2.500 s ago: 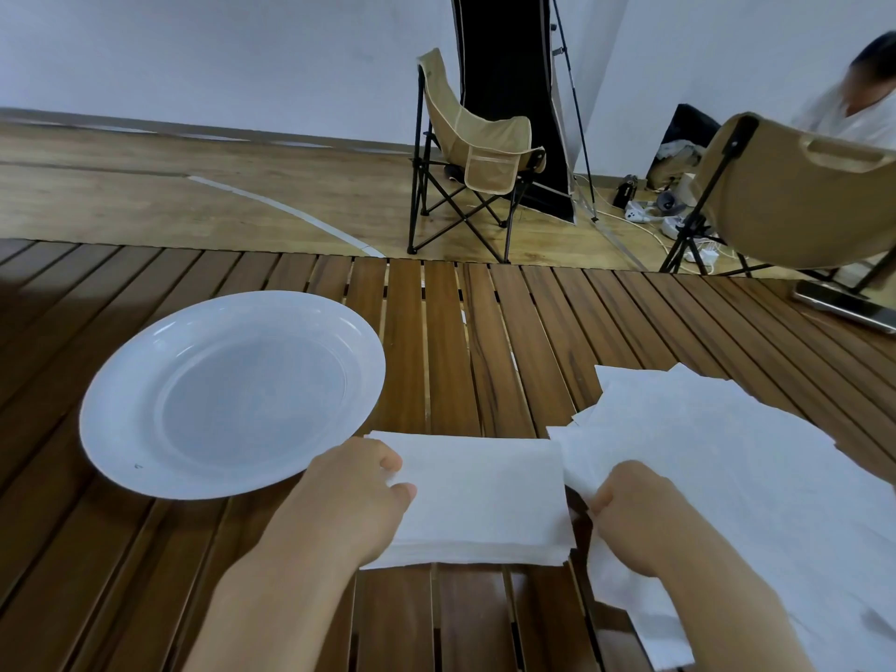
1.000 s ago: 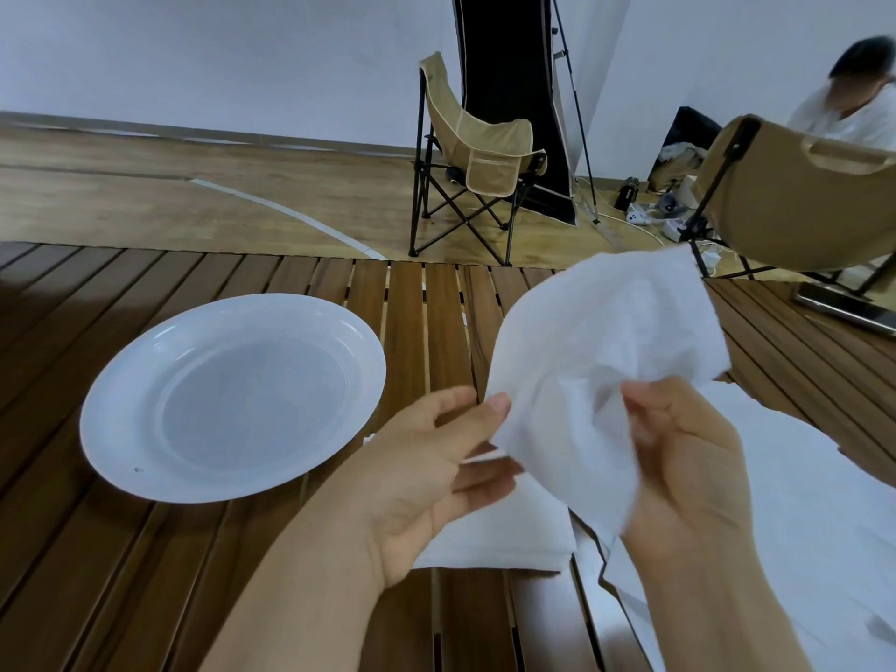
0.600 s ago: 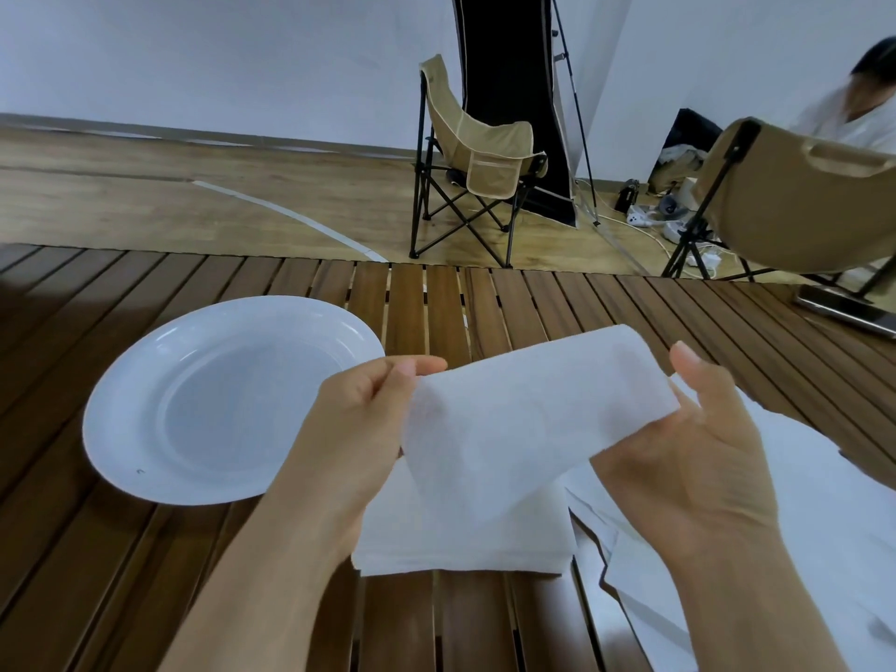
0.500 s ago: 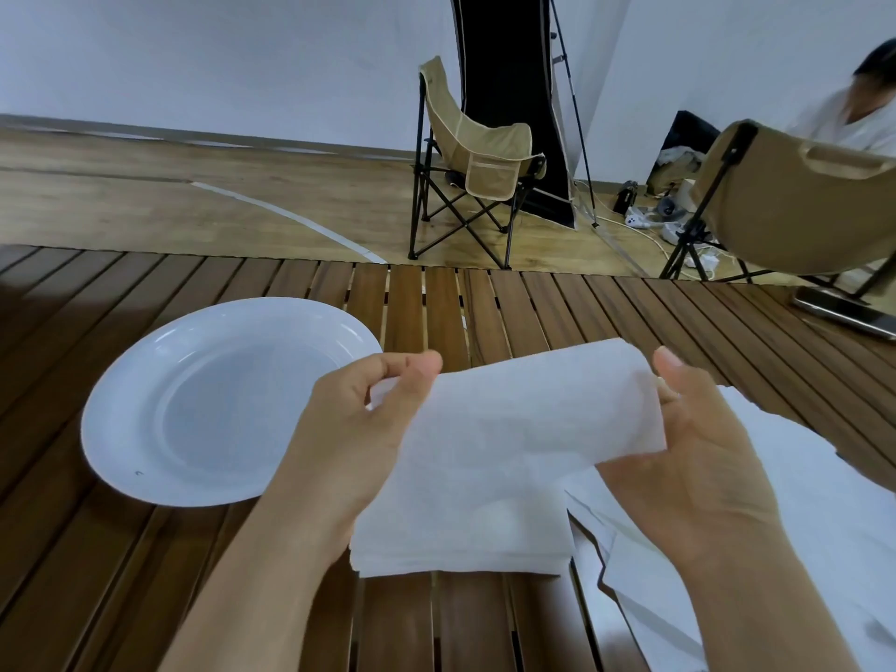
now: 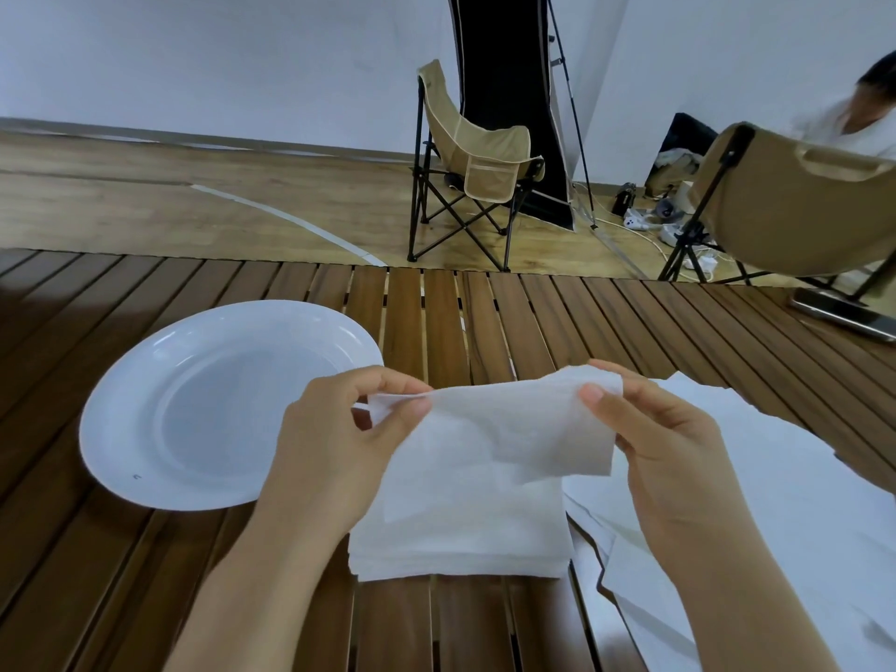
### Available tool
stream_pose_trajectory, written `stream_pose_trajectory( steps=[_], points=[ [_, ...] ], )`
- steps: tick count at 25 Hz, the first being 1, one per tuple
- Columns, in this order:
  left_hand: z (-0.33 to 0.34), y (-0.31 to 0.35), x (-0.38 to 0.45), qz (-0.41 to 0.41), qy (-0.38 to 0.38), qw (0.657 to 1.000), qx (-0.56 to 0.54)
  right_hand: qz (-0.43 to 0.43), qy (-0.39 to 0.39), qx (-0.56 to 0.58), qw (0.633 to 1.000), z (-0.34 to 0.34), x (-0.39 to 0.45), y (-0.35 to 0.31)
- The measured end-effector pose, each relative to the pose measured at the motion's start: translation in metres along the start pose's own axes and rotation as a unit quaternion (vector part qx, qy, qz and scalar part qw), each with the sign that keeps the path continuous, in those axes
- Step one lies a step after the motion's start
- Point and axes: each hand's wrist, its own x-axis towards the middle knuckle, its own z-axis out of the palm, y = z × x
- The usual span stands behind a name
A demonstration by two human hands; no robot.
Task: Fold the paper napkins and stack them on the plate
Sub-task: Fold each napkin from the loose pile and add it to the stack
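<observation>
Above table (image 5: 436, 312), napkin (image 5: 509, 429) lengthwise left-right.

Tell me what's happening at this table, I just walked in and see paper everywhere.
A person is folding paper napkins. The left hand and the right hand each pinch an upper corner of one napkin, held above a stack of folded napkins on the wooden table. Loose unfolded napkins lie to the right. The white plate on the left holds nothing yet.

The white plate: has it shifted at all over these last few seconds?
No. The white plate lies on the same slats of the wooden table, left of the folded napkin stack, as before.
</observation>
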Motion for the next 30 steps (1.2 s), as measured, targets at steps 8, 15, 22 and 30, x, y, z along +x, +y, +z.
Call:
stream_pose_trajectory(
  steps=[8,15,22,30],
  points=[
    [-0.001,-0.002,0.002,0.002,0.077,0.996,0.041,-0.01,0.051,-0.055,0.997,0.002,-0.001,0.004],
    [0.012,-0.02,0.004,-0.077,0.066,0.989,0.109,0.141,0.03,-0.161,0.976,0.005,0.006,0.029],
    [0.022,-0.033,0.004,-0.16,0.002,0.98,0.117,0.147,0.016,-0.342,0.928,0.012,0.0,0.038],
    [0.023,-0.038,0.003,-0.192,-0.058,0.967,0.156,0.147,0.007,-0.411,0.899,0.013,0.0,0.04]
  ],
)
